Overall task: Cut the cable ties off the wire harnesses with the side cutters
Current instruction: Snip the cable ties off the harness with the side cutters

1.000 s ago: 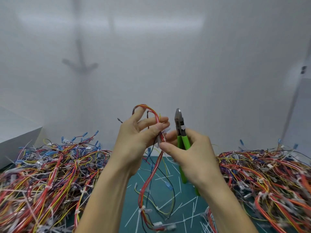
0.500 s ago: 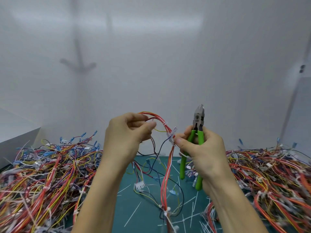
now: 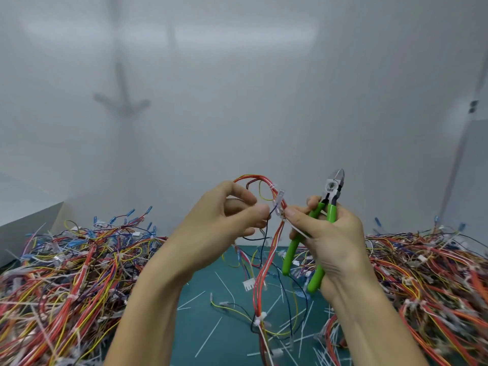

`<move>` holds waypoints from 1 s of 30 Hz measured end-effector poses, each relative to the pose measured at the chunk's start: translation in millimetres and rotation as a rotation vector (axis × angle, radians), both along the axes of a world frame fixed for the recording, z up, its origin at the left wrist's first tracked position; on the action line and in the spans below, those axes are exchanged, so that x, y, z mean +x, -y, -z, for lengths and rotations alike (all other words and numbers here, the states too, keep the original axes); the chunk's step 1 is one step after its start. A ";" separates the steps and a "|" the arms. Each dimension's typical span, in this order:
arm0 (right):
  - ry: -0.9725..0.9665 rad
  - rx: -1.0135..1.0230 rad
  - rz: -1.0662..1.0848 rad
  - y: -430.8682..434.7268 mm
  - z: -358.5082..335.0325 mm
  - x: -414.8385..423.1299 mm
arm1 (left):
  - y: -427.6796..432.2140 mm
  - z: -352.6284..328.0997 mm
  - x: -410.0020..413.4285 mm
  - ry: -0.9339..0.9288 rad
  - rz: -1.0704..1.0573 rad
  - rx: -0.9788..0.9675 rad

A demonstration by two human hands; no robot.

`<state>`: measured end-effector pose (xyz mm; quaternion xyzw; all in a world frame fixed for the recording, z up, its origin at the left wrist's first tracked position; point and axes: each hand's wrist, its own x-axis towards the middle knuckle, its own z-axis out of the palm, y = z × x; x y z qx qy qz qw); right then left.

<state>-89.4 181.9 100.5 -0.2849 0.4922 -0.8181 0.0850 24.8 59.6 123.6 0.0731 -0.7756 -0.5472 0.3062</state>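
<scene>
hands first: left hand point(image 3: 219, 225) curled, thumb and fingers pinching the top loop of the wire harness point(image 3: 266, 262). right hand point(image 3: 330, 241) wrapped round the green handles of the side cutters point(image 3: 333, 187), thumb tip against the same harness just below a clear connector point(image 3: 279, 202). cutter nose points up and right; its jaws look closed and stand apart from the wires. harness hangs between the hands, held up in the air, and trails down to the green cutting mat point(image 3: 200, 326). one white cable tie point(image 3: 272, 186) sits on the loop near the connector, another cable tie lower down point(image 3: 260, 319). harness looks light and floppy: thin insulated wires that sag and twist, so it likely needs pinching close on either side of a tie to keep it taut. ties look thin, stiff plastic, snug on the bundle; guess the risk is nicking insulation, so slip one blade tip under the strap only. handles look grippy, no slip expected. on the mat: white offcuts point(image 3: 211, 336) and a white plug point(image 3: 248, 285). further out, the left pile point(image 3: 66, 273) and right pile point(image 3: 435, 273) of tangled harnesses; can't tell which is done.
</scene>
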 end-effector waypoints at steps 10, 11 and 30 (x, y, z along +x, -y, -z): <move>0.016 0.013 -0.119 1.4 1.1 0.1 | -4.9 8.6 -12.5 -0.011 0.076 -0.081; 0.015 0.016 -0.137 1.4 1.3 -0.1 | -4.0 9.3 -12.4 -0.015 0.068 -0.075; -0.280 0.672 -0.122 12.7 10.2 2.2 | 14.1 14.2 -12.9 -0.146 -0.234 0.258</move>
